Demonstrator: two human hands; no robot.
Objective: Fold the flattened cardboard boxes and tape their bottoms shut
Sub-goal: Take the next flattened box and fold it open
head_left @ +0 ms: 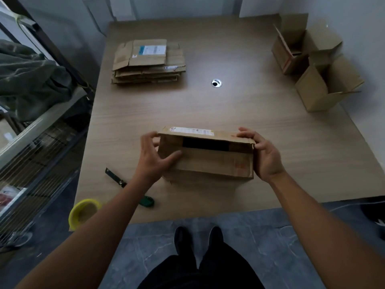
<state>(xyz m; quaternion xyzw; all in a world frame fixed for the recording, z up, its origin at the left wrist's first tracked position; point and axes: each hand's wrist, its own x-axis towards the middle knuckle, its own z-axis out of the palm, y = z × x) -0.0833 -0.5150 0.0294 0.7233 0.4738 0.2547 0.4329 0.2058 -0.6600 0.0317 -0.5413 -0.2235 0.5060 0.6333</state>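
A brown oblong cardboard box (208, 161) lies lengthwise left to right; left hand (155, 158) and right hand (265, 156) clasp its ends.

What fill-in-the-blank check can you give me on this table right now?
The tape roll by the left forearm is ____ in colour.
The erected boxes at the far right number ____.
The flattened stack lies ____ of the grommet hole.
The left hand and right hand both grip the same cardboard ____.
Missing: yellow; two; left; box.
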